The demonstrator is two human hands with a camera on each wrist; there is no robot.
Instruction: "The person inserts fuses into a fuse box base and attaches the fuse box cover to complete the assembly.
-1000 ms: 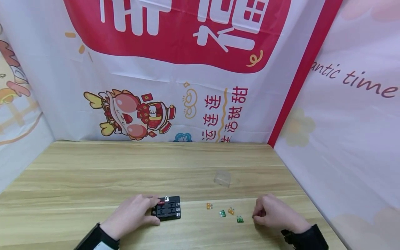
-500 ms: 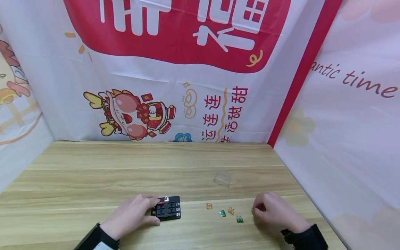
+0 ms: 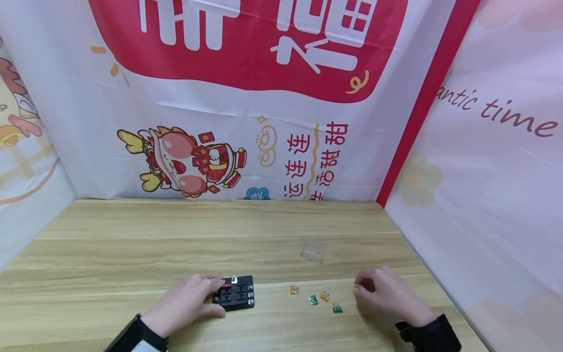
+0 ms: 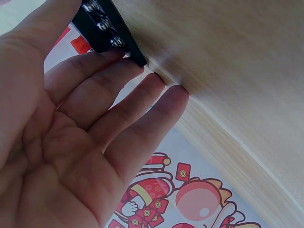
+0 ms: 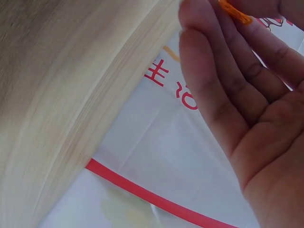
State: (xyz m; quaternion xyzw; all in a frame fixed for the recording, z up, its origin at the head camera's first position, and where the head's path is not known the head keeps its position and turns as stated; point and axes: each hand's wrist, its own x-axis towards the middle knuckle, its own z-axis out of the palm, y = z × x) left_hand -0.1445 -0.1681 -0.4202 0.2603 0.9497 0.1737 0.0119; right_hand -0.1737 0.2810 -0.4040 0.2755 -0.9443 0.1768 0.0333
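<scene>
Here, in the head view, holding the black fuse block (image 3: 239,296) on the counter (image 3: 176,244) with the left grip (image 3: 186,300); with the right grip (image 3: 389,296) narrow, well rightward of it, past four loose blade fuses (image 3: 313,300). In the left wrist view, touching the block's edge with fingers. In the right wrist view, pinching an orange blade fuse (image 5: 236,12).
</scene>
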